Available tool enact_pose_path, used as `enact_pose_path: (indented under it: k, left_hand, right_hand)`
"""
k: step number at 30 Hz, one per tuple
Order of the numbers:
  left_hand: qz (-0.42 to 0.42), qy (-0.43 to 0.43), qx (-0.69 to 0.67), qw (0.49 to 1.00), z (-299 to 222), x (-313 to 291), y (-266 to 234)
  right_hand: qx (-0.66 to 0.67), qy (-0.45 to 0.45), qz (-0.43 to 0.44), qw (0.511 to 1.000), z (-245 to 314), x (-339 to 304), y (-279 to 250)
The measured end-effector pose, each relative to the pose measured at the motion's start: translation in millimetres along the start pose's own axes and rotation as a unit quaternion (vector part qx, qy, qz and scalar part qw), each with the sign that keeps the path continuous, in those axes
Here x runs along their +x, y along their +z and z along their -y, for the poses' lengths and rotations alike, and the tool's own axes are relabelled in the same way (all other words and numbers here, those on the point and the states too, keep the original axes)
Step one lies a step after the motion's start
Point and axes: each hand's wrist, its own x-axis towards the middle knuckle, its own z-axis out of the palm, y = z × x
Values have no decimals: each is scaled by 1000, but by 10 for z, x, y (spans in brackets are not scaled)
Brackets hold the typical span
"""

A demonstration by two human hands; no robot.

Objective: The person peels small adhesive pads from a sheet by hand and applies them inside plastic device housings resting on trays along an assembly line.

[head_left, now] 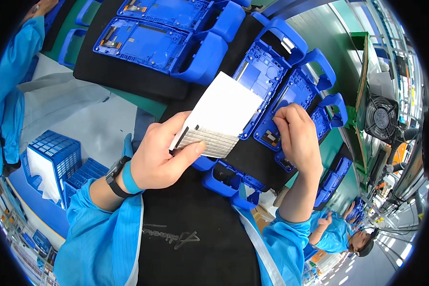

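Observation:
My left hand [162,155] grips a white backing sheet [229,102] by its lower end, thumb on top. Rows of grey strips, apparently stickers or foam pads, cover that end, with two short black marks along their upper edge. My right hand [298,136] is closed in a pinch above a blue plastic housing [291,90]; whatever its fingertips hold is too small to make out. Below those fingers the housing shows a small connector part [270,137]. Another open blue housing [264,71] lies to the left, partly behind the sheet.
More blue housings [145,45] lie on a black mat [128,76] at the far left. A blue housing [224,178] lies near my body. Blue crates [57,152] stand at left. A fan [382,117] is at right. Co-workers' arms [14,86] show left, a person [338,233] lower right.

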Motion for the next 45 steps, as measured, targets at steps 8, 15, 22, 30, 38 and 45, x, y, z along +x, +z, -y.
enact_pose_path:
  k: [8, 15, 22, 30, 38, 45]
  left_hand:
    - [-5, 28, 0, 1000, 52, 17, 14]
    - [5, 17, -8, 1000, 24, 28, 1]
    - [14, 11, 0, 1000, -3, 33, -22]
    - [21, 3, -7, 1000, -28, 42, -17]
    - [22, 14, -35, 999, -21, 55, 12]
    - [29, 8, -35, 999, -64, 70, 15]
  right_hand:
    - [9, -1, 31, 999, -20, 29, -40]
    - [-8, -4, 29, 1000, 7, 40, -31]
    - [-16, 23, -16, 999, -24, -55, 30]
    - [-4, 12, -57, 998, -22, -238, 8]
    - [-23, -3, -22, 999, -87, -273, 39]
    - [-18, -2, -21, 1000, -84, -276, 49]
